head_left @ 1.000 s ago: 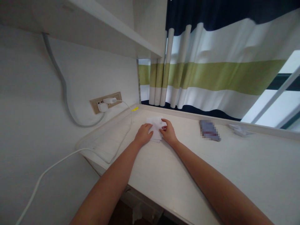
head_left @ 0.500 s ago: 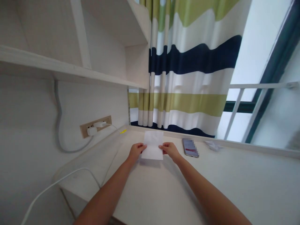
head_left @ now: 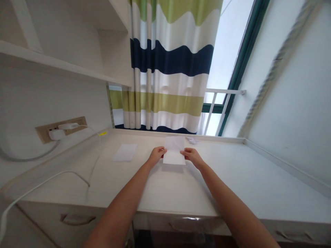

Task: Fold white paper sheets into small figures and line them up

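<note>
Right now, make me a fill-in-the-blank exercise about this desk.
The right hand pinches the white sheet's ____ edge; the left hand, the opposite one.
A second paper lies flat on the desk, to the ____ of both hands.
The curtain has white, navy and ____ stripes.
Missing words: right; left; green.

I can read no text, number, brand or sign anywhere in this view. The sheet [head_left: 174,155] straight ahead at 12 o'clock turns a plain white face to me. The paper [head_left: 125,152] lying at 10 o'clock on the table [head_left: 181,187] is just as plain. The yellow tag [head_left: 102,133], further back at 10 o'clock, is too small for me to tell whether it carries print. The socket plate [head_left: 60,128] at 9 o'clock shows no marking I can make out.
</note>
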Demonstrator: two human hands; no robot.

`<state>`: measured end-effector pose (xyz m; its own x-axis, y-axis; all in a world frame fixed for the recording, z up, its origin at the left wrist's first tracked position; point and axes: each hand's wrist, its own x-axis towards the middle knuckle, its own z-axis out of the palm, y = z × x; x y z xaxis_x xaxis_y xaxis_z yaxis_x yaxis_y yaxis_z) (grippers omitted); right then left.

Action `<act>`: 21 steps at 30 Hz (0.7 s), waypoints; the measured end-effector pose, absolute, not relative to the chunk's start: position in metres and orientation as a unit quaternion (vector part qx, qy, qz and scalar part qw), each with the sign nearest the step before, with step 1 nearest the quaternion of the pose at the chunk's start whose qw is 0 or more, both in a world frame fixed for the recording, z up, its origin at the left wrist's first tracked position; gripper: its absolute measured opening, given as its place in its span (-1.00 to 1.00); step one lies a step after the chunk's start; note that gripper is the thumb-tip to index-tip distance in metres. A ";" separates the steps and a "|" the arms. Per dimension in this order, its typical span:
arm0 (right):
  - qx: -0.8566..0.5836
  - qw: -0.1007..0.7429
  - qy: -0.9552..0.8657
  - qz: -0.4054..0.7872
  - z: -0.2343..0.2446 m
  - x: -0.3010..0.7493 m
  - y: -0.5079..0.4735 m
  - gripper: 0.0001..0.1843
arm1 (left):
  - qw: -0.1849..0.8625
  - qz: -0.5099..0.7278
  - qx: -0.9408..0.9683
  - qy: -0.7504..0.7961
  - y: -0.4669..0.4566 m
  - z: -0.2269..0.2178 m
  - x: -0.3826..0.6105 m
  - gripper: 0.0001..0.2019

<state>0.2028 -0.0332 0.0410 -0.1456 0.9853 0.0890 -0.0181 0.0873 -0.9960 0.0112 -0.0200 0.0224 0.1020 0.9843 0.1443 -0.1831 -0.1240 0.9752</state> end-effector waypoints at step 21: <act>-0.369 0.483 -0.611 0.507 0.028 0.210 -0.053 -0.80 | 0.414 0.543 0.606 0.409 -0.035 0.009 0.019 -0.83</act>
